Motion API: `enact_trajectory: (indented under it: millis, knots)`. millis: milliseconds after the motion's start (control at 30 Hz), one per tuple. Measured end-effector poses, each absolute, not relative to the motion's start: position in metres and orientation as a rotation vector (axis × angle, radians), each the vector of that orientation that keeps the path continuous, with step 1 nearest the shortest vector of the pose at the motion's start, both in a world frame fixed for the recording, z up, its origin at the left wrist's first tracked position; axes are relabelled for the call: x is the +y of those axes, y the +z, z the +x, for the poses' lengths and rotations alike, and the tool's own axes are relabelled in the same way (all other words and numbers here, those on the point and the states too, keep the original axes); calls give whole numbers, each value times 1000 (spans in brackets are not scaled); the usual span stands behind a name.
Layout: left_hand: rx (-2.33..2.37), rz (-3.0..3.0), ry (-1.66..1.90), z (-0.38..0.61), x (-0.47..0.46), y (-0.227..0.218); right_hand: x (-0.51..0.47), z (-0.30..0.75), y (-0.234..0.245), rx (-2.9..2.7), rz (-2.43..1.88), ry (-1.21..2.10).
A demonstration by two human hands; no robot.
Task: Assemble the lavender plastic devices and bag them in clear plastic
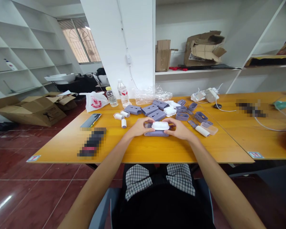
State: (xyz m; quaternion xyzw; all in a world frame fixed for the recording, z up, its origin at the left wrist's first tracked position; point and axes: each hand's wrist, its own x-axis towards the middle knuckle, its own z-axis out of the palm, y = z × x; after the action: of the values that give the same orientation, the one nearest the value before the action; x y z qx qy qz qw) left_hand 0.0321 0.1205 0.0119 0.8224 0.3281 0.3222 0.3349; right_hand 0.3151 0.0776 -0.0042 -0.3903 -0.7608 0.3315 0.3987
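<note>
Head view, one entry per item

- Worktop (143, 151): orange wood, butted against a second one of the same kind on the right.
- Purple case (156, 134): lay flat on the worktop near the front edge, straight ahead of the person and between the two hands.
- White ridged piece (160, 125): sat on top of the purple case, touching it.
- Left hand (139, 128): fingers closed on the left end of the white ridged piece, wrist resting low over the worktop.
- Right hand (180, 129): fingers closed on the right end of the same piece, mirroring the left.
- Spare purple cases (149, 109): several in a loose row just behind the hands.
- Purple trays (182, 116): shallow and open, lying right of that row.
- White rollers (124, 123): three small ones to the left of the hands; a larger roller (202, 131) lay to the right, beside a clear lid (211, 128).
- Phone (91, 120): face up, well left of the hands.
- Water bottles (123, 93): two, upright at the back edge, next to a white plastic bag (95, 101) with red print.
- Clear wrapping (152, 94): crumpled at the back, behind the cases.
- Cardboard boxes (30, 108): open, on the red tiled floor at left
</note>
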Motion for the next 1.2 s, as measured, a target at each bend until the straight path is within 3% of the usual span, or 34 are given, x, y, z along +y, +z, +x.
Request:
enact_trajectory:
  millis: [1200]
  knots:
    - [724, 2199, 725, 31, 117, 8, 74, 309, -4, -2032, -938, 573]
